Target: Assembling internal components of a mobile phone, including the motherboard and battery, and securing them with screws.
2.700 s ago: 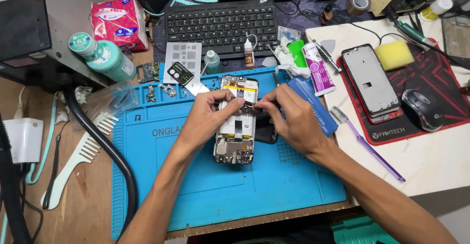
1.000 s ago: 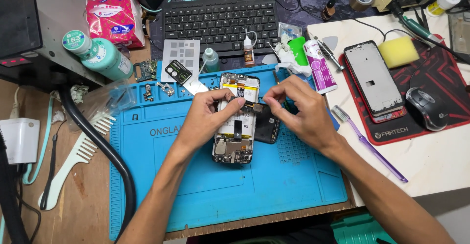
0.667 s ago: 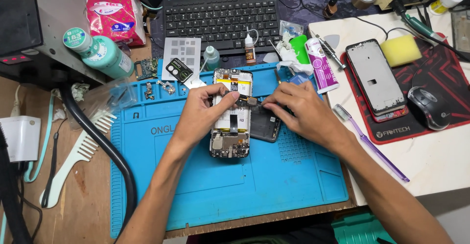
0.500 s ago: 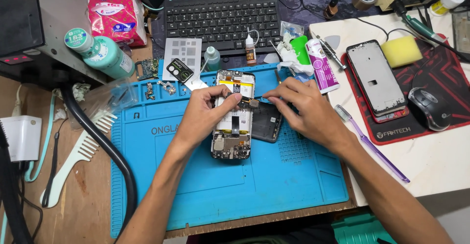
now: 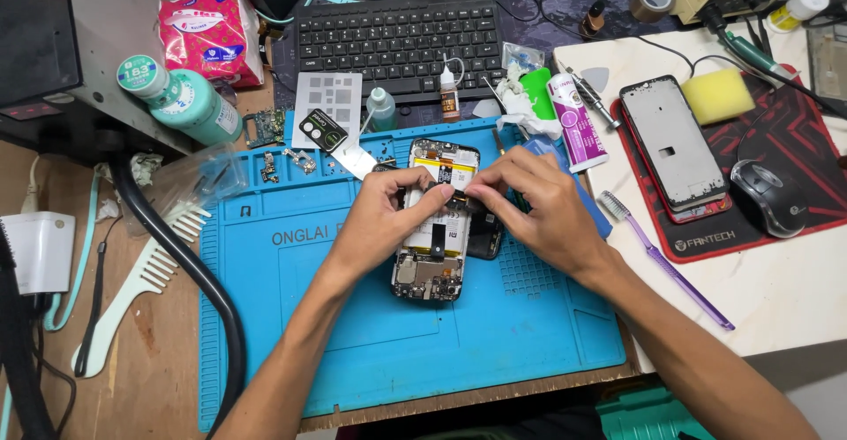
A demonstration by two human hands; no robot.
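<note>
An opened phone (image 5: 432, 263) with its back off, battery and boards exposed, lies upright on the blue repair mat (image 5: 371, 352). My left hand (image 5: 379, 219) grips the phone's left side, thumb and forefinger pinched near the upper board. My right hand (image 5: 534, 206) reaches in from the right, its fingertips pinched on a small dark part at the same spot on the phone. A dark piece (image 5: 485, 235) lies under my right hand against the phone's right edge. Both sets of fingertips almost touch.
A black keyboard (image 5: 397, 43) sits beyond the mat. A phone frame (image 5: 675, 149), yellow sponge (image 5: 716, 96) and mouse (image 5: 770, 197) rest on a red-black pad at right. A purple toothbrush (image 5: 662, 259), glue tubes (image 5: 573, 122), teal bottle (image 5: 181, 100), comb (image 5: 141, 281) and black hose (image 5: 190, 272) surround the mat.
My right hand has moved left from the phone's right side onto its upper board, meeting my left fingertips. The phone has shifted slightly under my hands.
</note>
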